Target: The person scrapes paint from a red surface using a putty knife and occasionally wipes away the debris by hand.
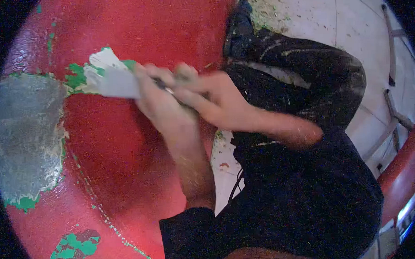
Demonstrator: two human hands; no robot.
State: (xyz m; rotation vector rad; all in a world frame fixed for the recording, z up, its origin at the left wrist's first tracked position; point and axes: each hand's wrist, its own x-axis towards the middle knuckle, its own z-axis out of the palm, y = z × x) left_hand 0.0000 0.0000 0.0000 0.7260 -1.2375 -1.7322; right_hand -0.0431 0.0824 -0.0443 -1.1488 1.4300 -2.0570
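Mid-frame, I see the left hand (162, 103) and right hand (213, 99), blurred fingers closed around the scraper (118, 84), its pale blade left of centre, seemingly light, thin and stiff, best held by the handle. Beneath, the red surface (180, 29) bears ragged green paint (77, 76) whose edges could snag it. Bent legs (337, 73) at upper right limit elbow room above the pale floor (316, 16).
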